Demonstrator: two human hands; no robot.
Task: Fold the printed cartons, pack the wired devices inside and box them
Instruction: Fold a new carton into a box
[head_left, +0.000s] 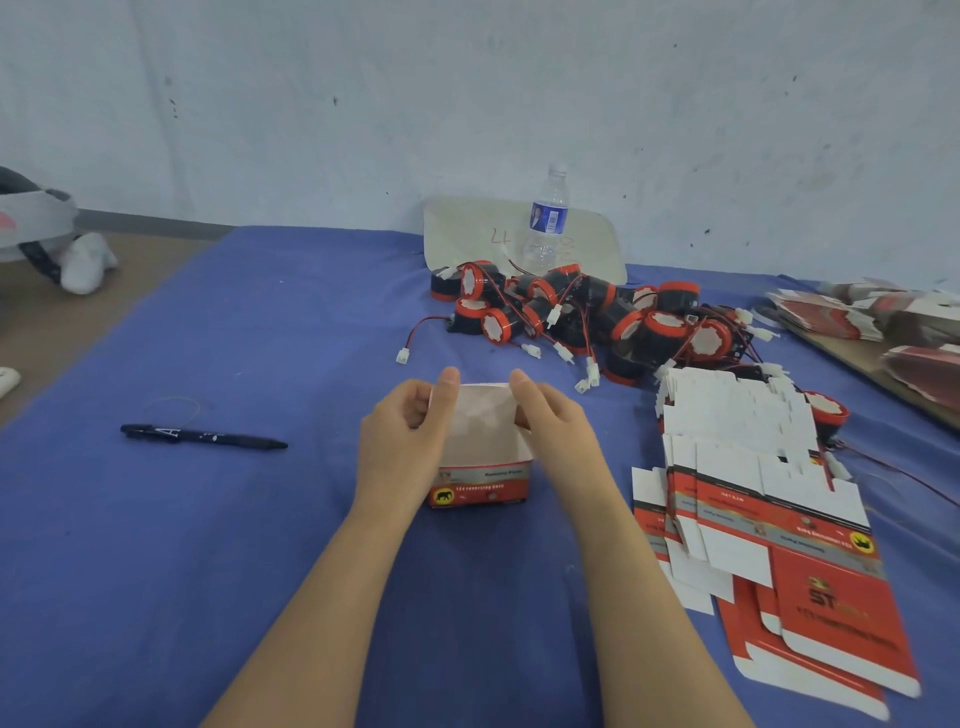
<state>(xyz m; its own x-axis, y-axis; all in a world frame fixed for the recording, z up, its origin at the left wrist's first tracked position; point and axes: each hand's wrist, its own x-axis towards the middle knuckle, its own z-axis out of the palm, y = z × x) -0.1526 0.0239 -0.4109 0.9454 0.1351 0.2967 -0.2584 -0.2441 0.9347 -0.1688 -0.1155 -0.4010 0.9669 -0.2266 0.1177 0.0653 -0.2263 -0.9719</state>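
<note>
A red printed carton (483, 486) stands on the blue cloth in the middle, its white top flap (483, 415) raised. My left hand (410, 441) grips the carton's left side, thumb up at the flap's top corner. On the right side my right hand (550, 421) holds it the same way. Behind the carton lies a heap of red-and-black wired devices (587, 317) with white plugs. To the right, a stack of flat unfolded cartons (769, 519) is spread out.
A black pen (202, 435) lies on the blue cloth (208, 545) at the left. A water bottle (546, 221) stands before a pale board (467, 234) against the wall. More flat cartons (883, 317) are piled at the far right.
</note>
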